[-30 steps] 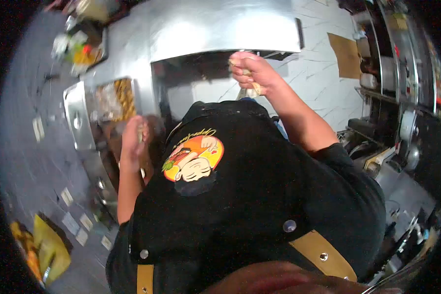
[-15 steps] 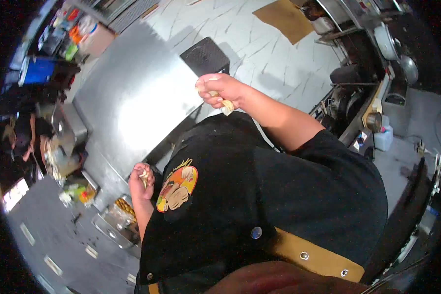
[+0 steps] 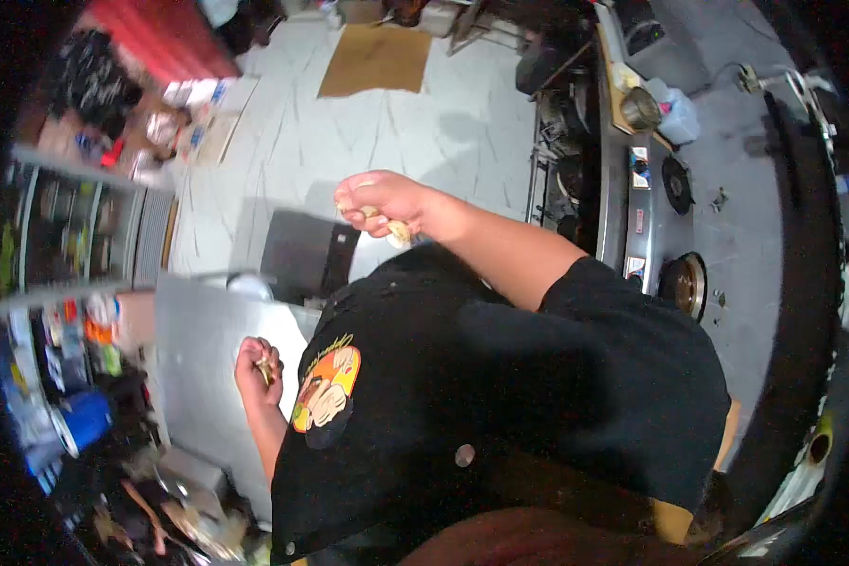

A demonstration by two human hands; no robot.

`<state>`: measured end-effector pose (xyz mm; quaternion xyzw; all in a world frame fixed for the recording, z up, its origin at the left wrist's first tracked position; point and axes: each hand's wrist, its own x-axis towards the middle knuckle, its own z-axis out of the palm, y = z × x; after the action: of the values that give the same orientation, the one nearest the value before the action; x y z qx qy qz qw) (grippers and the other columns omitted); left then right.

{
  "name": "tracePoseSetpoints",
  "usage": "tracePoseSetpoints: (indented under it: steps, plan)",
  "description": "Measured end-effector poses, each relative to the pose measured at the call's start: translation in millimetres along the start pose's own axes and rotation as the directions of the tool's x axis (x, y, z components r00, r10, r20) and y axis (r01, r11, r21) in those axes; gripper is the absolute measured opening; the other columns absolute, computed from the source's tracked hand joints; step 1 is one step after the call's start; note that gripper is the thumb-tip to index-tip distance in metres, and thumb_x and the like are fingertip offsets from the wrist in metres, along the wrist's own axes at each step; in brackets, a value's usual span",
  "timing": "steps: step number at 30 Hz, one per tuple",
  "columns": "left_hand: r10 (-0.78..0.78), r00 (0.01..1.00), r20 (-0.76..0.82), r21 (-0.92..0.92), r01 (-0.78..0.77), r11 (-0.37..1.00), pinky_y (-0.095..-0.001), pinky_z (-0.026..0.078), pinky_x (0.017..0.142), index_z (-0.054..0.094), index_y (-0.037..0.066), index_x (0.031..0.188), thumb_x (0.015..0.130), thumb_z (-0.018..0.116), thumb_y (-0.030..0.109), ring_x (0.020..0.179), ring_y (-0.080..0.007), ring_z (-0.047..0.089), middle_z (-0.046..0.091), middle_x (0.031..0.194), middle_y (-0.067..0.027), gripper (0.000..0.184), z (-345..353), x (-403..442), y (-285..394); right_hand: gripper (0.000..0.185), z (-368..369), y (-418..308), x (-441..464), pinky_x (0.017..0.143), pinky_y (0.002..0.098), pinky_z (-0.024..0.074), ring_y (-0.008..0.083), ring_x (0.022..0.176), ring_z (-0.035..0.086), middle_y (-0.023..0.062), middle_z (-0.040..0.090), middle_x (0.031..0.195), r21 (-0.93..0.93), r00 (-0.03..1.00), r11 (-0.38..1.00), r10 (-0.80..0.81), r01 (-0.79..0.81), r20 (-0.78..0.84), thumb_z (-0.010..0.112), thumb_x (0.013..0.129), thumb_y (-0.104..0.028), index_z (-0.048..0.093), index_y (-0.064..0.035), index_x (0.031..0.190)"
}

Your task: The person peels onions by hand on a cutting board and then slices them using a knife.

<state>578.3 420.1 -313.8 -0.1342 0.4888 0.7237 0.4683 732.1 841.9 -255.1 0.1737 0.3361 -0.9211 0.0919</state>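
My right hand (image 3: 379, 202) is closed around several pale, cream-coloured pieces (image 3: 400, 230), perhaps garlic cloves, which stick out between the fingers and below the palm. It is held up in front of my dark shirt, over the floor. My left hand (image 3: 258, 366) is curled as well, with a smaller pale piece (image 3: 266, 372) of the same look showing in its grip. Behind that hand lies the steel table (image 3: 193, 340); I see no contact between them.
A stove counter (image 3: 643, 208) with a pan (image 3: 684, 285) and a metal pot (image 3: 640, 108) runs along the right. Brown cardboard (image 3: 377, 61) lies on the white floor ahead. A glass-door fridge (image 3: 71, 226) stands left, and a blue container (image 3: 83, 420) lower left.
My view has swung to the right, so the stove counter now shows more fully and the steel table less. Both hands keep their grip on the pale pieces.
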Motion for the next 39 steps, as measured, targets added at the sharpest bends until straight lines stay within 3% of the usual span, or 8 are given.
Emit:
tracePoseSetpoints:
  steps: [8,18,27,29,30,35,37,39]
  plan:
    - [-0.097,0.992,-0.077,0.196,0.110,0.974,-0.0264,0.037,0.047,0.058,0.015,0.095,0.109,0.050,0.026,0.063,-0.0151,0.052,0.056,0.080,-0.0002,0.020,111,176,4,0.009,-174,-137,-22,0.041,0.0227,0.0326,0.0055,0.050,0.041,0.0027,0.057,0.081,0.094,0.984,0.985,-0.137,0.147,-0.111,0.065,0.100,-0.013,0.060,-0.0082,0.105]
    - [-0.220,0.974,-0.060,0.402,0.225,0.887,-0.0266,0.036,0.049,0.059,0.016,0.093,0.098,0.053,0.017,0.066,-0.0142,0.052,0.055,0.082,0.0010,0.008,398,368,19,0.010,-361,-374,-97,0.042,0.0224,0.0313,0.0054,0.049,0.042,0.0034,0.058,0.081,0.032,0.904,0.961,-0.246,0.274,-0.349,0.065,0.101,-0.011,0.059,-0.0064,0.107]
    - [-0.309,0.949,0.059,0.699,0.181,0.692,-0.0282,0.038,0.049,0.055,0.012,0.093,0.086,0.051,0.009,0.060,-0.0156,0.053,0.055,0.078,-0.0024,0.009,595,545,136,0.015,-489,-465,-127,0.049,0.0222,0.0380,0.0061,0.059,0.049,0.0005,0.057,0.084,0.021,0.715,0.837,-0.453,0.546,-0.532,0.063,0.102,-0.008,0.060,-0.0064,0.117]
    - [-0.396,0.911,0.118,0.828,0.130,0.545,-0.0299,0.040,0.048,0.056,0.013,0.092,0.092,0.053,0.012,0.059,-0.0157,0.055,0.056,0.078,-0.0019,0.003,630,611,164,0.016,-545,-467,-120,0.054,0.0233,0.0444,0.0071,0.064,0.054,-0.0008,0.059,0.087,-0.687,0.483,0.658,-0.730,0.307,-0.484,0.066,0.103,-0.014,0.061,-0.0069,0.116]
    - [-0.402,0.901,0.166,0.891,0.038,0.453,-0.0299,0.040,0.048,0.056,0.013,0.092,0.094,0.054,0.014,0.060,-0.0155,0.055,0.057,0.078,-0.0018,0.003,651,646,172,0.017,-566,-471,-115,0.056,0.0256,0.0488,0.0089,0.067,0.059,-0.0007,0.062,0.088,-0.986,0.226,0.056,-0.974,0.154,-0.020,0.068,0.102,-0.017,0.065,-0.0081,0.116]
    - [-0.425,0.855,0.298,0.879,-0.073,0.470,-0.0287,0.041,0.050,0.056,0.014,0.093,0.098,0.056,0.015,0.063,-0.0146,0.057,0.058,0.080,-0.0016,0.005,844,719,157,0.025,-617,-521,-145,0.059,0.0248,0.0483,0.0101,0.071,0.061,0.0001,0.065,0.084,-0.782,0.182,0.479,-0.877,0.398,-0.444,0.078,0.093,-0.025,0.071,-0.0105,0.111]
    - [-0.404,0.848,0.342,0.860,-0.108,0.499,-0.0281,0.040,0.050,0.056,0.013,0.093,0.097,0.055,0.015,0.064,-0.0142,0.057,0.058,0.081,-0.0018,0.004,905,727,142,0.029,-663,-550,-163,0.060,0.0261,0.0486,0.0096,0.071,0.061,0.0006,0.067,0.083,-0.621,0.037,0.708,-0.669,0.336,-0.743,0.079,0.091,-0.033,0.072,-0.0106,0.107]
    - [-0.398,0.838,0.373,0.823,-0.101,0.558,-0.0276,0.039,0.049,0.056,0.012,0.094,0.096,0.055,0.015,0.063,-0.0141,0.057,0.058,0.081,-0.0016,0.004,950,743,122,0.030,-702,-584,-182,0.062,0.0302,0.0510,0.0111,0.070,0.060,0.0008,0.069,0.086,-0.670,0.012,0.719,-0.683,0.186,-0.730,0.076,0.092,-0.035,0.072,-0.0096,0.107]
